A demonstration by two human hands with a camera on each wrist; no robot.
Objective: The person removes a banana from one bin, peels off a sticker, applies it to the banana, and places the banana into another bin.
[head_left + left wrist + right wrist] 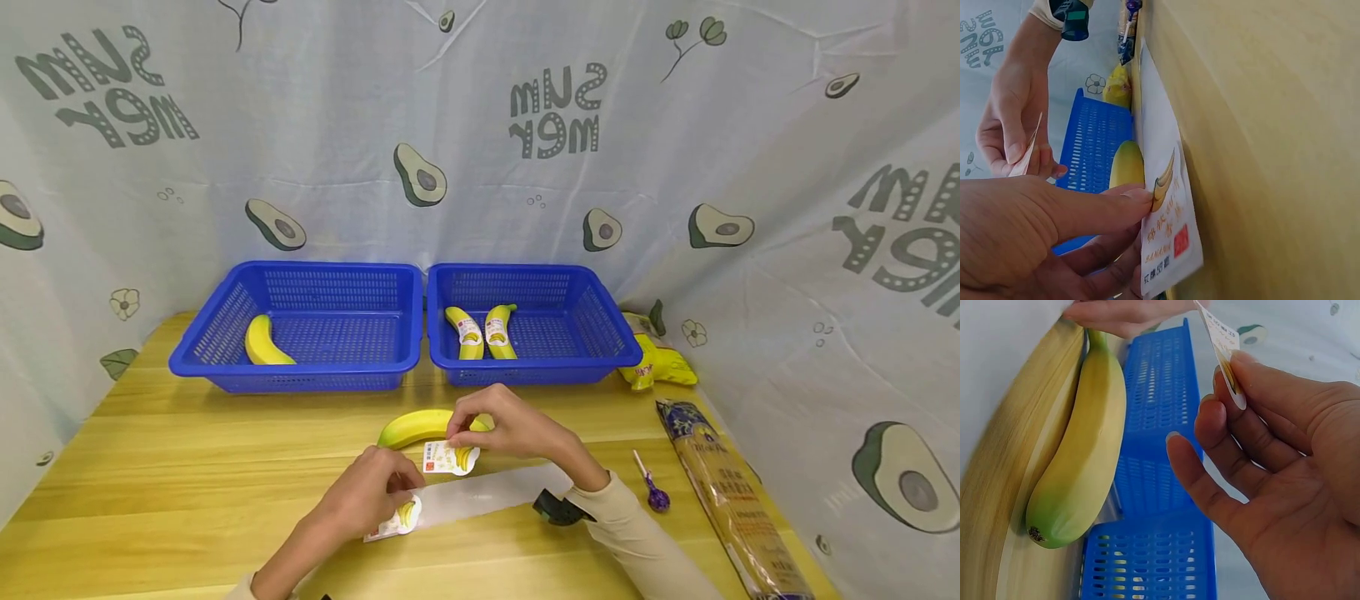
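My left hand (363,496) pinches one end of a pale backing strip (495,492) between thumb and fingers. On that end is a banana label (1169,231) with a banana picture, orange lettering and a red square. Above the strip, my right hand (510,427) pinches a loose banana sticker (442,458) by its edge, thumb against the index finger. The right wrist view shows this sticker (1225,359) nearly edge-on, apart from the strip. A yellow banana (412,427) with green tips lies on the table just behind both hands, partly covered by the right fingers in the head view.
Behind stand two blue baskets: the left one (300,381) holds a plain banana (262,343), the right one (525,372) two labelled bananas (498,332). To the right are a yellow packet (663,364), a purple lollipop (657,498) and a long noodle-like packet (731,500).
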